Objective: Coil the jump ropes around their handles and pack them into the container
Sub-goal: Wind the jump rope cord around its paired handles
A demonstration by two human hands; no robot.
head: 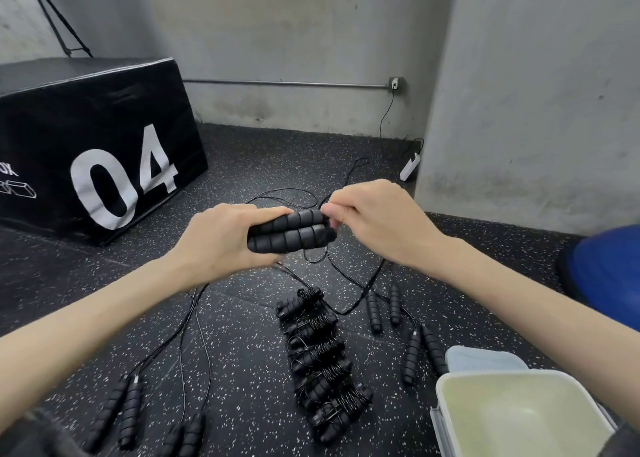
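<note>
My left hand grips a pair of black ribbed jump-rope handles, held side by side above the floor. My right hand pinches the thin black rope at the handles' right end; the rope trails down to the floor. Several coiled jump ropes lie in a row on the floor below. Uncoiled handle pairs lie at the lower left and to the right. An open translucent container stands at the lower right, its inside showing nothing.
A black plyo box marked 04 stands at the left. A concrete pillar rises on the right, with a white power strip at its foot. A blue ball sits at the right edge. A pale lid lies behind the container.
</note>
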